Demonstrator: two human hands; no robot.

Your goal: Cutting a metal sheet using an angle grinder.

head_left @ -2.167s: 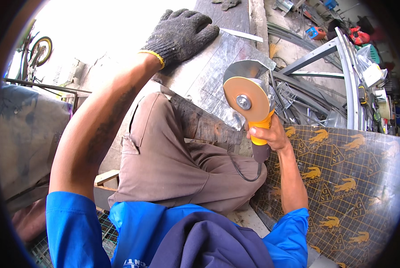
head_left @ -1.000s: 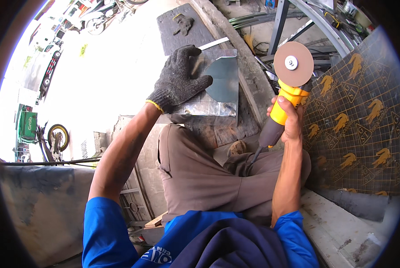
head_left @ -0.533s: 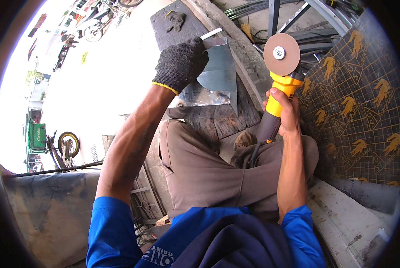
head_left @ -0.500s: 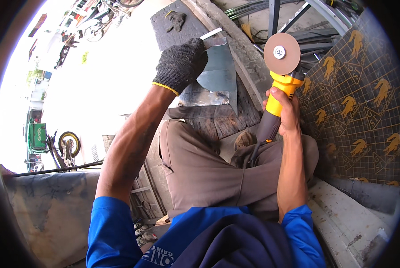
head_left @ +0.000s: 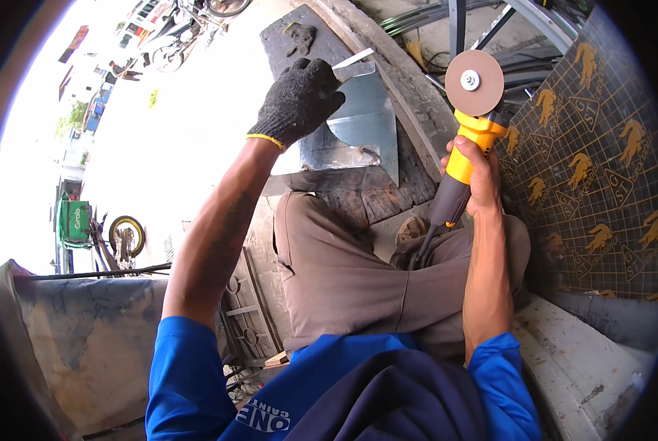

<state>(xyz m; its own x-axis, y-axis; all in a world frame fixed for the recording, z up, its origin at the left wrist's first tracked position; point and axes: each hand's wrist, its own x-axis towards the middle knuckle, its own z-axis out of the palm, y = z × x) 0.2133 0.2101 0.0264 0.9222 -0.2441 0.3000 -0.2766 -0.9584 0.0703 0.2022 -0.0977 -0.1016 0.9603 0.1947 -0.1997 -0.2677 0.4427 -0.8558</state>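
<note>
My right hand point(head_left: 478, 173), bare, is wrapped around a yellow and dark grey angle grinder point(head_left: 483, 129). The grinder is held upright with its brown disc point(head_left: 474, 82) at the top, apart from the metal. On my left hand point(head_left: 297, 103) is a dark knitted glove with a yellow cuff. It hovers over the left side of a bent grey sheet-metal piece point(head_left: 364, 121), thumb apart from loosely curled fingers, with nothing visible in it. The metal lies on a dark, worn wooden board point(head_left: 373, 197). A narrow bright strip point(head_left: 354, 58) shows at its far edge.
Another dark glove point(head_left: 299, 38) lies at the board's far end. On the right leans a dark patterned panel point(head_left: 564, 213). Metal bars point(head_left: 458, 29) and bundled rods point(head_left: 417, 22) are at the far right. A stained sheet point(head_left: 94, 338) stands at left, with parked motorbikes point(head_left: 127, 237) beyond.
My left hand has drawn back to the left from the metal's far edge, its thumb now standing out. The right hand keeps hold of the angle grinder. The whole view has shifted slightly.
</note>
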